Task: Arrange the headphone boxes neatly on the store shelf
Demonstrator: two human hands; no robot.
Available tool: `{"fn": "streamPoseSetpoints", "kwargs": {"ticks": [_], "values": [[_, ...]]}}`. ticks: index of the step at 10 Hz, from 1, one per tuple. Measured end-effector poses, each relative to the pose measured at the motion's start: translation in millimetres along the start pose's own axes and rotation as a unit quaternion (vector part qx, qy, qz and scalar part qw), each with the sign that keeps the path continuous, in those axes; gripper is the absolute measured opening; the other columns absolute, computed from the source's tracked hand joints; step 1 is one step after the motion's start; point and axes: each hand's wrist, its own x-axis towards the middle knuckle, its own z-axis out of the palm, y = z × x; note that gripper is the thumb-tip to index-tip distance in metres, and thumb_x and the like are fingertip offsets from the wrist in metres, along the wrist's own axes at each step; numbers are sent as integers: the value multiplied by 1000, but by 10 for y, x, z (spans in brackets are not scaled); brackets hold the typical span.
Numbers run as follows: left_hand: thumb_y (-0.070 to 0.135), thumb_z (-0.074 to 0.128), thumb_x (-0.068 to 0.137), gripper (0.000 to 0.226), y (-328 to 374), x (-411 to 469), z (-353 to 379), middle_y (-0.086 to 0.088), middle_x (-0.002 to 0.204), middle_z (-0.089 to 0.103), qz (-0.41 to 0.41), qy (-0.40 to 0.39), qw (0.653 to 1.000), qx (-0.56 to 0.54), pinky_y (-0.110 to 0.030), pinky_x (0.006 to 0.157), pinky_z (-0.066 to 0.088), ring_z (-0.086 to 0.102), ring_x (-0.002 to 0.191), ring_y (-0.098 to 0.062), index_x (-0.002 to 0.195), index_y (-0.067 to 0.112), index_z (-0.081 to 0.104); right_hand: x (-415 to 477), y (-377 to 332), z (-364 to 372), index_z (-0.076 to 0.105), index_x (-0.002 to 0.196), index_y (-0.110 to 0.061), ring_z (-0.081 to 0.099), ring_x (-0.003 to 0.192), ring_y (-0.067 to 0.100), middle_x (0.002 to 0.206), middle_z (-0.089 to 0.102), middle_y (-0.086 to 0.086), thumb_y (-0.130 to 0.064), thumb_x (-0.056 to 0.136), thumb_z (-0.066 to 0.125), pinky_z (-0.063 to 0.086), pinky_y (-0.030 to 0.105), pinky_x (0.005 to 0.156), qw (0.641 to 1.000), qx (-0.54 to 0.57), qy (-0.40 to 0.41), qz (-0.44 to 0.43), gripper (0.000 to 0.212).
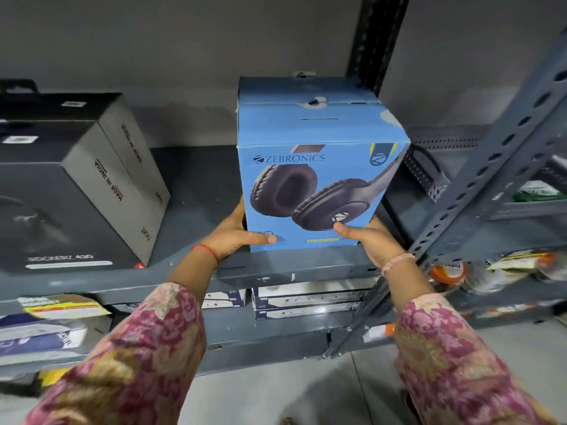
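Note:
A blue Zebronics headphone box (316, 179) stands upright at the front edge of the grey metal shelf (196, 191), its printed face toward me. My left hand (236, 231) grips its lower left corner, thumb across the front. On the lower right corner my right hand (368, 240) holds it the same way. A second blue box (276, 87) stands directly behind it, mostly hidden. Two black headphone boxes stand one behind the other at the left: the nearer (70, 204) and the farther (92, 115).
A perforated grey upright (491, 167) slants down the right side, close to the blue box. Bare shelf lies between the black and blue boxes. The lower shelf holds flat white boxes (306, 299) and packets (61, 305). More packets (454, 268) lie at right.

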Motion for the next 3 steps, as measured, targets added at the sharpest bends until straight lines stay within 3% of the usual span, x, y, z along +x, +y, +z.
{"fn": "streamPoseSetpoints", "kwargs": {"ticks": [1,2,3], "values": [[39,86,45,122,19,-66,-43,8,147,38,-13,-30,998,50,-17,99,44,41,129,-6,144,28,15,-64,28,49,53,104,-28,60,93,4,101,64,-8,-3,75,65,48,23,83,998,-16,53,-15,40],[43,84,52,119,-68,-427,-37,2,152,31,-4,63,997,49,-32,114,27,31,137,-10,146,23,14,-262,163,263,28,137,-23,38,130,16,144,39,5,-20,77,67,32,38,110,974,-38,214,-62,72],[58,63,71,70,-229,-1060,-19,-5,123,64,84,264,953,126,-24,99,43,58,116,-15,127,18,53,-644,355,778,-2,144,-19,2,138,0,156,-4,-2,-61,74,51,6,25,117,930,-148,322,-95,96]]}}
